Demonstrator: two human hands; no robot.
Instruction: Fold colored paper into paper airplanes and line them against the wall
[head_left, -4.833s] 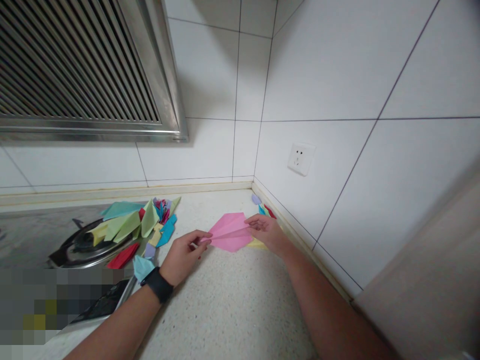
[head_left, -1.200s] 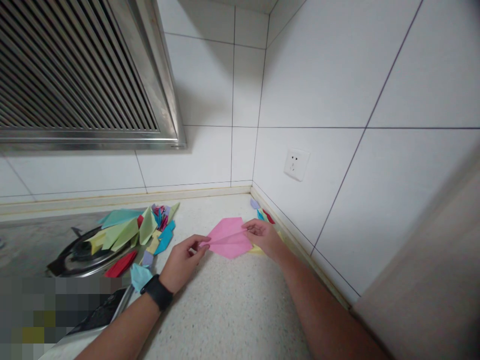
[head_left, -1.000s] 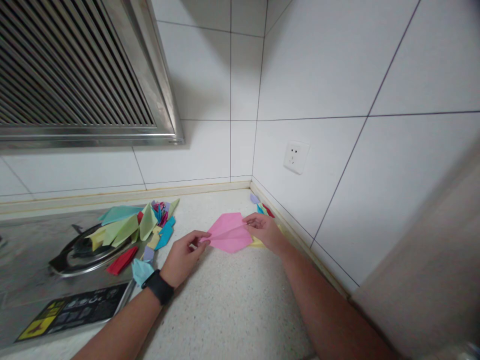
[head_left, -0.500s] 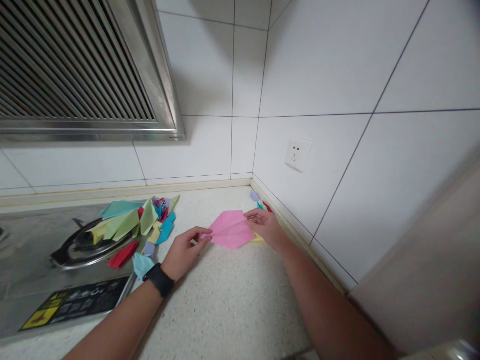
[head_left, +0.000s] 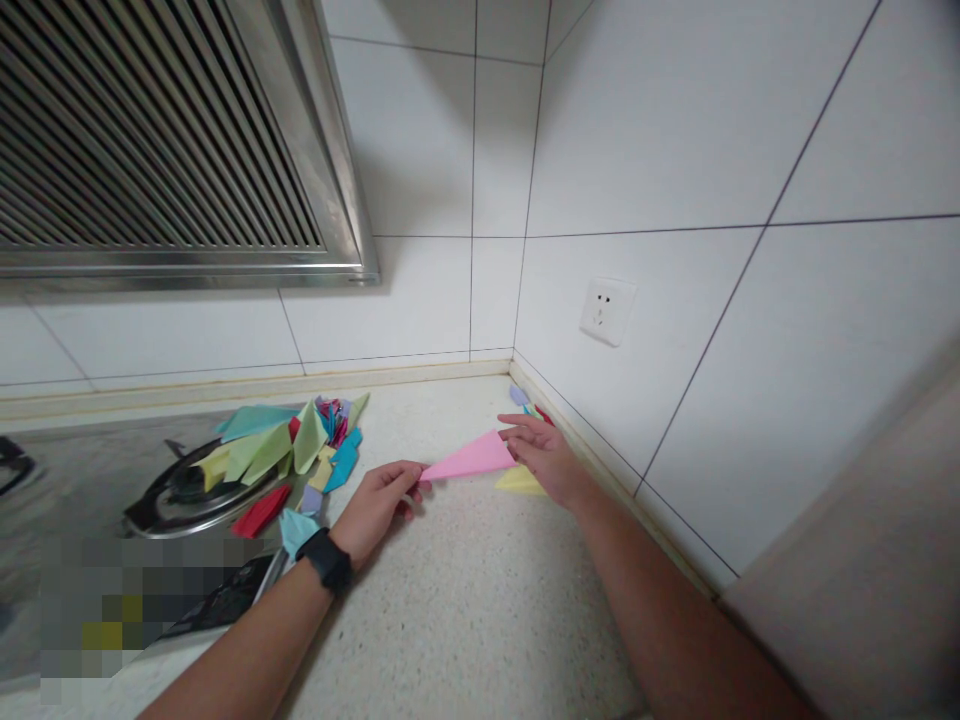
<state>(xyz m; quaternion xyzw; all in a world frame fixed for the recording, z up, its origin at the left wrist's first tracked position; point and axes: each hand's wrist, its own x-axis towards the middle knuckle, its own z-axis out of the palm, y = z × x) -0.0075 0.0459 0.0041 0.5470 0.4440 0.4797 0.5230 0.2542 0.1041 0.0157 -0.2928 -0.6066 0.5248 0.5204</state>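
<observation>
A pink sheet of folded paper (head_left: 472, 457) is above the speckled counter, doubled into a long narrow triangle with its point to the left. My left hand (head_left: 379, 505), with a black watch on the wrist, pinches that point between thumb and fingers. At the wide right end my right hand (head_left: 547, 460) has its fingers on the paper's edge, the upper finger stretched out over it. A yellow folded paper (head_left: 521, 482) lies under the right hand, partly hidden by it.
Several colourful folded papers (head_left: 307, 440) are heaped on the gas stove (head_left: 60, 540) and the counter beside it. More small paper pieces (head_left: 519, 396) lie in the corner. A range hood (head_left: 352, 265) overhangs the left; a wall socket (head_left: 607, 312) is at right.
The pink paper was spread open with both wings showing; now it is folded together into a narrow triangle. More of the yellow paper shows. The view has shifted slightly.
</observation>
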